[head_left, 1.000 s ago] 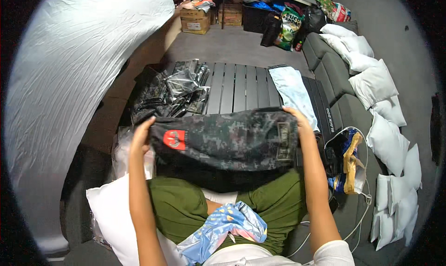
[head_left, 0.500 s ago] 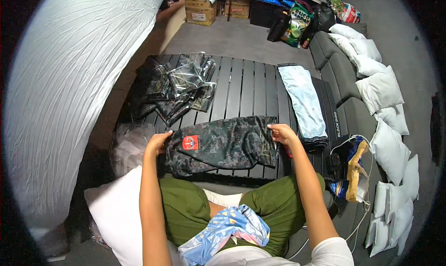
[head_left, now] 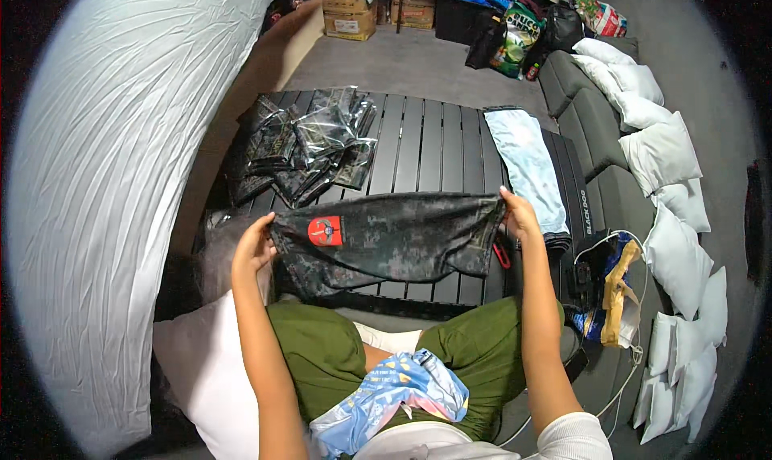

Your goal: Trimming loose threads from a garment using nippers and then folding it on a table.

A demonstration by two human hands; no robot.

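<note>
Change: lowered since the earlier frames, the camouflage garment point(head_left: 394, 239) now hangs stretched just over the near edge of the slatted table point(head_left: 426, 138), no longer held up high.
Meaning: it looks ready to be laid flat or folded on the slats.
Left hand point(head_left: 256, 245): clenched on the garment's left end, beside the red patch point(head_left: 326, 231).
Right hand point(head_left: 519, 215): pinching the right end.
Garment look: dark digital camouflage, soft, sagging in the middle, centre of frame.
Nearby: bagged camouflage items point(head_left: 310, 142) upper left; pale blue cloth point(head_left: 527, 166) to the right.
</note>
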